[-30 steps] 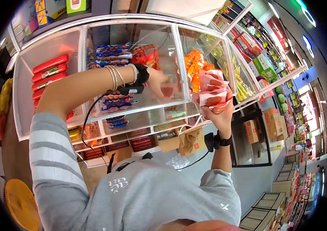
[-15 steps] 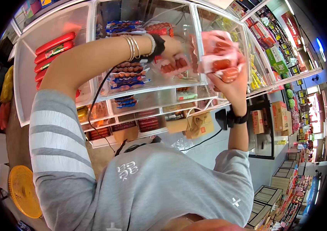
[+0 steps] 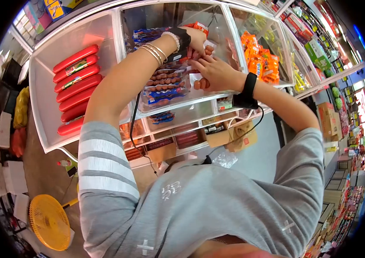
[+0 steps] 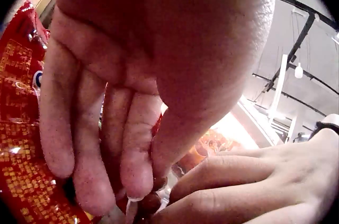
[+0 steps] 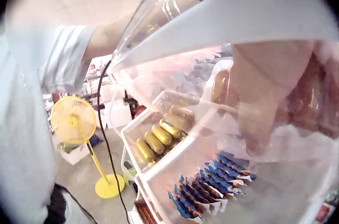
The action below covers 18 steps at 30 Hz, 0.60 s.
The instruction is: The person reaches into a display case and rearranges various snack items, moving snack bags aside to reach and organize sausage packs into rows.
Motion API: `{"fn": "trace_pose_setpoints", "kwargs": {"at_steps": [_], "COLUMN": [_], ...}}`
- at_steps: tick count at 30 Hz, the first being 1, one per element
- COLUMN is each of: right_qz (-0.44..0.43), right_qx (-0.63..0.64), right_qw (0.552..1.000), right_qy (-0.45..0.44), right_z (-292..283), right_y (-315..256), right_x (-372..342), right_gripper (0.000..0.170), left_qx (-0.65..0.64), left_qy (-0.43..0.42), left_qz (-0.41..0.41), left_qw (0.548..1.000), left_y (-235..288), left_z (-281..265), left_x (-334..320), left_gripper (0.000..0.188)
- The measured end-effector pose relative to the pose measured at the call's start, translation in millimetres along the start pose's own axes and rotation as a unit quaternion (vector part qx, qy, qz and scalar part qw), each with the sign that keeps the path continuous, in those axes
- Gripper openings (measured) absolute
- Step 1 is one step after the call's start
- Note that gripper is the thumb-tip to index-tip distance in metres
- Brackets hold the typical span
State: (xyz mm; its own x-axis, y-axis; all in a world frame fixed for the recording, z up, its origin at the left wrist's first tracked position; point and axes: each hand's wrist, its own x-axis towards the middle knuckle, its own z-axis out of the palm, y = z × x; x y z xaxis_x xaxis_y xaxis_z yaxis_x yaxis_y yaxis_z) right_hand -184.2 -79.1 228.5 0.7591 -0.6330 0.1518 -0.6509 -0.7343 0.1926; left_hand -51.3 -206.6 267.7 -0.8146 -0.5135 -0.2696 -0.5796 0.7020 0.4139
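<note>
Both hands meet over the middle freezer bin. My left hand (image 3: pixel 197 41) (image 4: pixel 153 76) has its thumb and a finger pinched on the clear edge of a sausage pack, with a brown-red sausage (image 4: pixel 148 204) at the tips. Coming in from the right, my right hand (image 3: pixel 219 74) (image 5: pixel 270 86) grips a sausage pack (image 3: pixel 201 84) (image 5: pixel 220 86); its fingers reach to the left fingertips and partly cover them. A red package (image 3: pixel 199 28) (image 4: pixel 21 107) lies beside the left hand. Blue-edged sausage packs (image 3: pixel 163 95) (image 5: pixel 209 184) lie in rows near both hands.
Large red sausages (image 3: pixel 77 77) fill the left bin. Orange packets (image 3: pixel 257 58) lie in the right one. White frame bars (image 3: pixel 236 36) divide the bins, and clear panels stand around them. A black cable (image 3: pixel 135 116) hangs from the left wrist.
My right hand has moved left from the orange packets to my left hand, bringing sausage packs with it. My left hand has shifted slightly upward. The head view has turned a little.
</note>
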Motion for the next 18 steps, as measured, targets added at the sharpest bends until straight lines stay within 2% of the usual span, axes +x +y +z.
{"fn": "trace_pose_setpoints", "kwargs": {"at_steps": [1, 6, 9, 10, 12, 14, 15, 16, 17, 18], "right_qz": [0.000, 0.039, 0.038, 0.040, 0.011, -0.026, 0.064, 0.151, 0.049, 0.049], "right_qx": [-0.029, -0.095, -0.134, -0.131, -0.005, 0.024, 0.149, 0.268, 0.173, 0.178], "right_qw": [0.999, 0.994, 0.990, 0.990, 0.999, 0.998, 0.984, 0.929, 0.972, 0.972], "right_qy": [0.024, 0.035, 0.013, 0.014, 0.046, 0.059, -0.075, -0.207, -0.148, -0.146], "right_z": [5, 1, -1, -4, -15, -28, -45, -53, -45, -35], "right_y": [-2, -6, -3, -3, 3, 7, 5, 5, 13, 18], "right_x": [0, -3, -5, -7, -10, -10, -8, -8, -14, -14], "right_gripper": [0.064, 0.063, 0.070, 0.070, 0.080, 0.076, 0.071, 0.066, 0.053, 0.053], "left_qx": [0.009, 0.065, 0.058, 0.059, 0.100, 0.078, 0.076, 0.075, 0.074, 0.074], "left_qy": [0.004, 0.020, 0.029, 0.026, 0.039, 0.032, 0.022, 0.012, -0.003, -0.008], "left_qz": [-0.001, -0.002, 0.000, -0.002, 0.021, 0.006, 0.019, 0.034, 0.036, 0.033], "left_qw": [1.000, 0.998, 0.998, 0.998, 0.994, 0.996, 0.997, 0.997, 0.997, 0.997], "left_y": [2, 10, 10, 7, 0, -4, -3, -2, -1, -3], "left_z": [0, -4, 0, 1, 3, 5, 5, 4, 3, 5], "left_x": [-1, -12, -10, -6, -1, 3, 2, 1, 0, 2], "left_gripper": [0.032, 0.027, 0.028, 0.028, 0.029, 0.029, 0.029, 0.028, 0.027, 0.027]}}
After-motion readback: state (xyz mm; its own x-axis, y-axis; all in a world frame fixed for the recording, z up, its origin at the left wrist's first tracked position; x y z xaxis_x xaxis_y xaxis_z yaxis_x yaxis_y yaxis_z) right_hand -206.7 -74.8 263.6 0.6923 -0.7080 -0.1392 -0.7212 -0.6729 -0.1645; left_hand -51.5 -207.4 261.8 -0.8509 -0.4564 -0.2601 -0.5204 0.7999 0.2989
